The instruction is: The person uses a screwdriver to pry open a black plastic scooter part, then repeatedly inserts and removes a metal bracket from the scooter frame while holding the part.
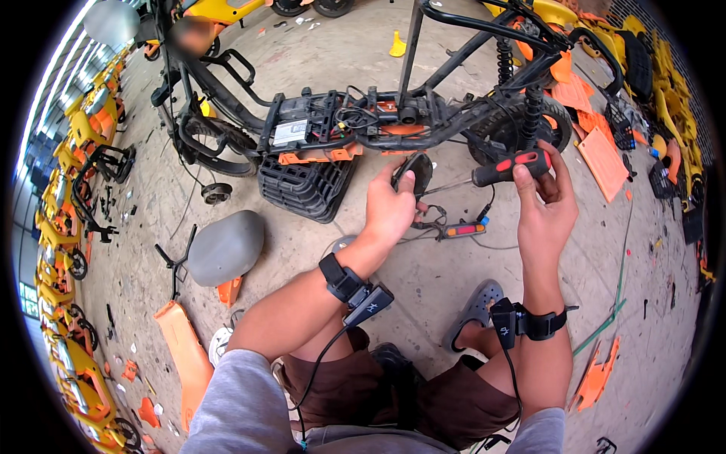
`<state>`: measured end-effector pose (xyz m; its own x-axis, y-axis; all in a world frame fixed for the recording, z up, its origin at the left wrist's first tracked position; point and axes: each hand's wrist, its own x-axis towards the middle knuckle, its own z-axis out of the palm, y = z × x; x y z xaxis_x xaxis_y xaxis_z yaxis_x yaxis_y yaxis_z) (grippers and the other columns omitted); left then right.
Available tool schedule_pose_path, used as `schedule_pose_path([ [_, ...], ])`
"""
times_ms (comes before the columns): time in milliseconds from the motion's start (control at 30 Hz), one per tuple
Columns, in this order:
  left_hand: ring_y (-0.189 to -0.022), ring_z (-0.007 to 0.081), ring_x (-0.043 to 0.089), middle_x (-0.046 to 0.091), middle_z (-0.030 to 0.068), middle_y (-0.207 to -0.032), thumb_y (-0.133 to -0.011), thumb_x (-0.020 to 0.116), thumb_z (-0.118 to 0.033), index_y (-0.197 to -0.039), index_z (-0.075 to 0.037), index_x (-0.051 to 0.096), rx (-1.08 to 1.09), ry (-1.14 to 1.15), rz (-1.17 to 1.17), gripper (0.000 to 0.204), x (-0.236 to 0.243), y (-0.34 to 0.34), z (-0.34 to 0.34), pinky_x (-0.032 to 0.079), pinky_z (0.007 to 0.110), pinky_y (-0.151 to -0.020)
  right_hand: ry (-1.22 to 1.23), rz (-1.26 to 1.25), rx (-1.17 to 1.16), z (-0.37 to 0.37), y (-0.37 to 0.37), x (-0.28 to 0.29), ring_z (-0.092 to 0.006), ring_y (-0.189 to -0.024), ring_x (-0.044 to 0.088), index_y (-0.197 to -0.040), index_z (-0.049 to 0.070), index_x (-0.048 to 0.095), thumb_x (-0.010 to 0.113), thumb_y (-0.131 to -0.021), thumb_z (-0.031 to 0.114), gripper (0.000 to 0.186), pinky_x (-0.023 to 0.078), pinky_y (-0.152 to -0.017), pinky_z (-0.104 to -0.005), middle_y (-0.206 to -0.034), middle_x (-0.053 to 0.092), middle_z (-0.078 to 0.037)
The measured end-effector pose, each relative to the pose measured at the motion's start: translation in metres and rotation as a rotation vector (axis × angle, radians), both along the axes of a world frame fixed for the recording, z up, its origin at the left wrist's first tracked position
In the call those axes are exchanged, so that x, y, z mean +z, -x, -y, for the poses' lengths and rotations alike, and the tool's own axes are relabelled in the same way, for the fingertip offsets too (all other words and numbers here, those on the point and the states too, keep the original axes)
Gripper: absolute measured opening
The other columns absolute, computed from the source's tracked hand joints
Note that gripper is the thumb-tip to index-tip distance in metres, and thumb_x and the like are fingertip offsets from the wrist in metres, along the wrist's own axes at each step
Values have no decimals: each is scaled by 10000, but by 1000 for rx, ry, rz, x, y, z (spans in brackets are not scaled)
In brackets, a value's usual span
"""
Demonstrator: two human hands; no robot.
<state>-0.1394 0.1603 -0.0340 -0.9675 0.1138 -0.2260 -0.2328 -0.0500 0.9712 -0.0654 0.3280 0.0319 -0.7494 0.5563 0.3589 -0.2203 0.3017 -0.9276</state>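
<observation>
My right hand [546,208] is closed round the black and red handle of a screwdriver [508,168]. Its thin shaft points left, toward a round, dark, disc-like part [417,174]. That part is gripped between the thumb and fingers of my left hand [391,200]; whether the screwdriver's tip touches it I cannot tell. Just below hang thin cables and a small red and orange lamp [465,229] on the floor. Beyond my hands stands a stripped electric scooter frame [446,72] with an exposed middle tray of wiring [355,113].
A black ribbed crate [306,185] rests under the frame. To the left lie a grey rounded seat [227,248] and an orange panel [185,356]. More orange panels [603,163] litter the right. Several yellow scooters [64,268] line the left wall. A clog-shod foot [478,310] is below.
</observation>
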Motion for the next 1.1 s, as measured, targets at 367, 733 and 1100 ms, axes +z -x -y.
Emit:
schedule_pose_path([
  [367, -602, 167, 673, 652, 150, -939, -943, 543, -92, -1277, 22, 495, -15, -15, -103, 356, -2, 8, 3, 485, 255, -409, 87, -28, -45, -7, 4, -13, -108, -932, 616, -1265, 1, 520, 674, -886, 71, 415, 484, -829, -234, -1031, 646, -81],
  [733, -777, 235, 702, 633, 179, -1093, -908, 555, -46, -1377, 62, 373, -70, -2, -42, 514, 3, 15, 10, 515, 277, -533, 30, -216, -47, -18, 5, -13, -110, -911, 616, -1240, -20, 533, 677, -880, 95, 405, 480, -804, -231, -1029, 660, -82],
  [1100, -746, 237, 709, 639, 193, -1038, -893, 574, -33, -1340, 71, 392, -24, -110, -51, 493, 13, 12, 8, 523, 267, -488, -668, 550, 117, -36, 3, -77, -327, -838, 669, -989, 61, 675, 754, -738, 299, 354, 515, -738, -393, -890, 702, -141],
])
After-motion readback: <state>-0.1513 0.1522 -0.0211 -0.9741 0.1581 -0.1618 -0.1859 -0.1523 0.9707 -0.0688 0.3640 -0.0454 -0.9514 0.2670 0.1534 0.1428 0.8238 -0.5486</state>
